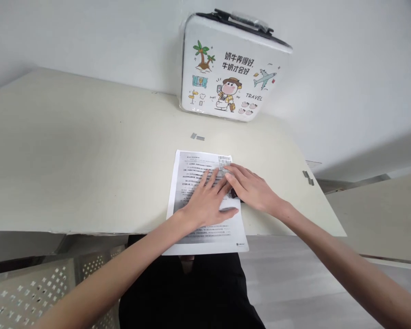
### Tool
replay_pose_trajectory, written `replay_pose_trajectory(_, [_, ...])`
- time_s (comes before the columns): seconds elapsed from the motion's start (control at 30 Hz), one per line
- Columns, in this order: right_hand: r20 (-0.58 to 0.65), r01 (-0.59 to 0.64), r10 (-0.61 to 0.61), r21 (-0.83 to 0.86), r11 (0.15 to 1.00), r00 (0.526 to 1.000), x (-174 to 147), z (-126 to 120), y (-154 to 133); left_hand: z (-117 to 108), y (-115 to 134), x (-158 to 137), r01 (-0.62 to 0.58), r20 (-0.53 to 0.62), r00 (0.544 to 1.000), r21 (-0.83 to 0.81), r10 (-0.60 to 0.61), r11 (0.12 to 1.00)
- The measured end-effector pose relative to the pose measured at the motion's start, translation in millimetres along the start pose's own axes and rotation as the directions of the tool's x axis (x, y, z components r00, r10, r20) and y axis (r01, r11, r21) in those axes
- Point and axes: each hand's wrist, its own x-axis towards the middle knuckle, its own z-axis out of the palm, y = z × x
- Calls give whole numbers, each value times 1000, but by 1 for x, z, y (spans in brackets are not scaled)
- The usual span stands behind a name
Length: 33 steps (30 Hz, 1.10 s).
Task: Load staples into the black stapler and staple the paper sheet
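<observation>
A printed sheet of paper [205, 240] lies on the table, its lower end hanging past the front edge. My left hand [208, 201] rests flat on the middle of it, fingers and thumb spread. At the sheet's right edge, my right hand [251, 187] is closed over a small black object [233, 193], mostly covered by the palm and fingers, so its kind cannot be made out. The fingertips of both hands meet near the sheet's upper right, where a barcode-like print shows.
A white cartoon-printed case [236, 73] with a black handle stands at the back against the wall. Short grey strips [197, 136] lie behind the sheet, and more grey strips [308, 177] near the table's [89, 160] right edge. A perforated chair [37, 292] is at lower left.
</observation>
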Motion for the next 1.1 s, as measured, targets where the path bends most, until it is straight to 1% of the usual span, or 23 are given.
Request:
replay_pose_trajectory(0.13, [-26,-9,7,-86,996,1000,1,7,0,2,-1,-1,-6,-18,1000,-7,6,1000])
replay_pose_trajectory(0.43, [-105,31,-63,-278,960,992,5,27,-1,4,-1,-5,-3,-40,999,12,3,1000])
replay_pose_trajectory(0.57, [-136,54,-100,-308,950,986,7,34,-3,6,-2,-5,-4,-54,999,33,6,999])
replay_pose_trajectory(0.7, [-112,43,-72,-240,970,991,7,26,-6,7,-4,-6,-5,-64,998,18,7,1000])
replay_pose_trajectory(0.8, [-127,36,-42,-49,998,991,0,12,-2,5,-4,-7,-8,-60,998,9,9,1000])
replay_pose_trajectory(0.87, [-170,72,-56,85,994,984,-12,4,6,2,-4,-7,-6,-48,999,13,6,1000])
replay_pose_trajectory(0.9, [-187,106,-82,123,987,979,-18,3,12,1,-4,-7,-2,-38,999,18,3,1000])
replay_pose_trajectory(1.0, [-197,207,-180,129,970,964,-40,5,35,-3,-3,-7,1,-5,1000,33,-1,999])
replay_pose_trajectory(1.07, [-212,239,-213,104,965,954,-52,9,52,-6,-2,-6,-1,10,1000,44,0,999])
replay_pose_trajectory(1.1, [-227,236,-210,94,967,951,-57,11,60,-7,-1,-6,2,19,1000,49,-3,999])
